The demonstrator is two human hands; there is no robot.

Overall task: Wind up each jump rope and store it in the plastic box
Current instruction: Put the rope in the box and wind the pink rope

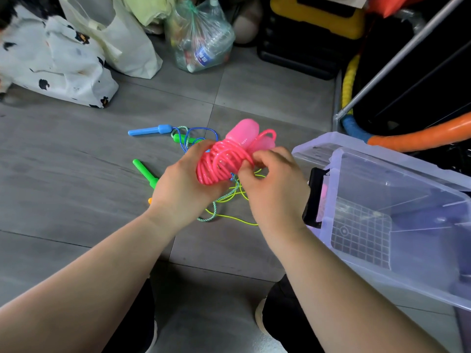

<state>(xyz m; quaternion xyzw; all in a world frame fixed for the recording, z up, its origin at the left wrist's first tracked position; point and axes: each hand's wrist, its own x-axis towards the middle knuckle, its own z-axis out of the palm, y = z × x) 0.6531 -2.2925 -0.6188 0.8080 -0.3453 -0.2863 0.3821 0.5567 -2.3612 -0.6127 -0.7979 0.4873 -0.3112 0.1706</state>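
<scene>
A pink jump rope [222, 164] is wound in tight coils around its two pink handles [243, 132], held above the floor. My left hand [182, 186] grips the coiled bundle from the left. My right hand [274, 178] pinches a strand of the pink cord at the bundle's right side. The clear plastic box [397, 276] stands open at the right, close to my right wrist. On the floor beneath lie a blue-handled rope [150, 130], a green-handled rope [145, 172] and thin yellow-green cord [237, 219], all tangled loosely.
White bags [58, 59] and a clear bag of bottles [201, 39] stand at the back. A metal rack pole [397, 57], an orange foam tube [420, 137] and a yellow case [316, 19] crowd the right back. My feet [265, 319] are at the bottom edge.
</scene>
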